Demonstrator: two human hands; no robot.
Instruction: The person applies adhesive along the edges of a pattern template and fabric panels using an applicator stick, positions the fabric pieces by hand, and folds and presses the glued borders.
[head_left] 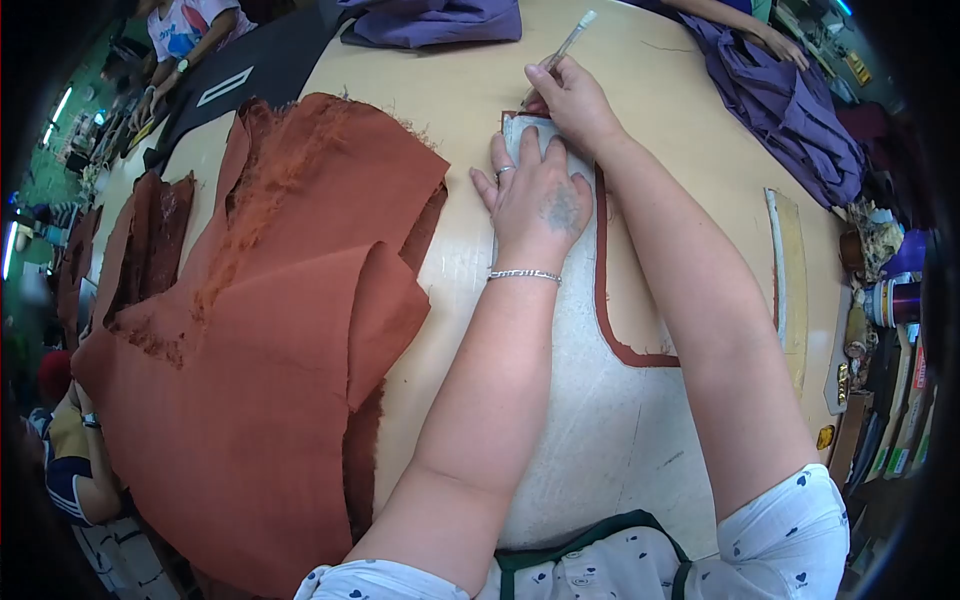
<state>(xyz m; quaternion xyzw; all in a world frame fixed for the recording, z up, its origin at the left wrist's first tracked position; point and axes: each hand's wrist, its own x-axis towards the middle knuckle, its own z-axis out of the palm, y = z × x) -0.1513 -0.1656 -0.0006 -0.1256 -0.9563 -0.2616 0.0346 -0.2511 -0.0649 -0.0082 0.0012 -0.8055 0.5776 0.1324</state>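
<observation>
My left hand point(540, 195) lies flat with its fingers spread on the upper end of a pale grey-white pattern piece point(580, 400). Under the pattern, a rust-brown fabric point(603, 290) shows as a narrow strip along its right edge and curve. At the pattern's top edge, my right hand point(575, 100) grips a slim, clear pen point(572, 45), its tip low near the corner and mostly hidden by the fingers. Left of my left arm, a large heap of rust-brown fabric point(270, 370) with frayed edges lies folded on the table.
Purple cloth point(440, 22) lies at the table's far edge, more point(790, 120) at the right. A narrow pattern strip point(790, 280) is at the right. People work at the upper left point(195, 30), lower left point(75, 470) and upper right point(745, 25). Black fabric point(250, 75) lies upper left.
</observation>
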